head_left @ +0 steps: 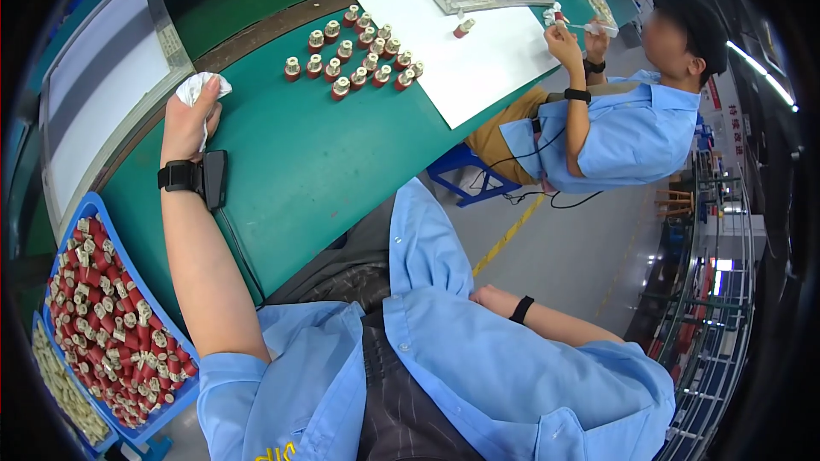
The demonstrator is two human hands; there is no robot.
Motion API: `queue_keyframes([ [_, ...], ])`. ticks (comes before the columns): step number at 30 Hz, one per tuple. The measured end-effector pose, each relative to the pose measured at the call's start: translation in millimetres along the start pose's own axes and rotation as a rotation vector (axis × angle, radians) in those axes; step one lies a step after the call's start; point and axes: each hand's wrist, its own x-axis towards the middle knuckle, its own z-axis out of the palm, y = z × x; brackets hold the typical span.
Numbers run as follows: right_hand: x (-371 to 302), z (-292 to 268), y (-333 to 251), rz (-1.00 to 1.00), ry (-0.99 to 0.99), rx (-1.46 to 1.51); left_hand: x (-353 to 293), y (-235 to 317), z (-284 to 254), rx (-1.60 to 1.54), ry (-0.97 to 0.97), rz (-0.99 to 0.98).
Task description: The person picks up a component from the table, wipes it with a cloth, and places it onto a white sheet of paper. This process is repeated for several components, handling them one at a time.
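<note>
Blue bin (145,282): red parts (115,324); left grip (188,126): cloth (196,88).

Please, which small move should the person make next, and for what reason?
Perhaps lift the right hand to the table and take one of the red parts: they stand there loose, the left hand already grips a white cloth, and the right hand is down beside the shirt, away from them.

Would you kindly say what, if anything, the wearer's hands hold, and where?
The left hand grips a crumpled white cloth-like wad by its middle; for the right hand, I cannot tell.
</note>
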Motion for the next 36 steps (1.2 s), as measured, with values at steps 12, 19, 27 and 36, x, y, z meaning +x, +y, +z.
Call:
queue_keyframes([
  [12, 7.3, -3.8, -7.0, -0.143, -0.153, 0.135, -1.4, 2.7, 1.6, -0.008, 0.003, 0.003],
  [19, 17.8, -10.0, -15.0, -0.053, -0.259, 0.111, -0.1, 0.8, 0.3, 0.012, -0.001, 0.005],
  [27, 50.7, -42.5, -8.1, -0.352, -0.272, -0.056, 1.1, 2.7, 1.6, 0.008, -0.015, 0.000],
  [36, 52.9, -175.7, -123.4, -0.623, 0.565, 0.058, -1.2, 2.6, 2.1, -0.023, 0.009, -0.015],
])
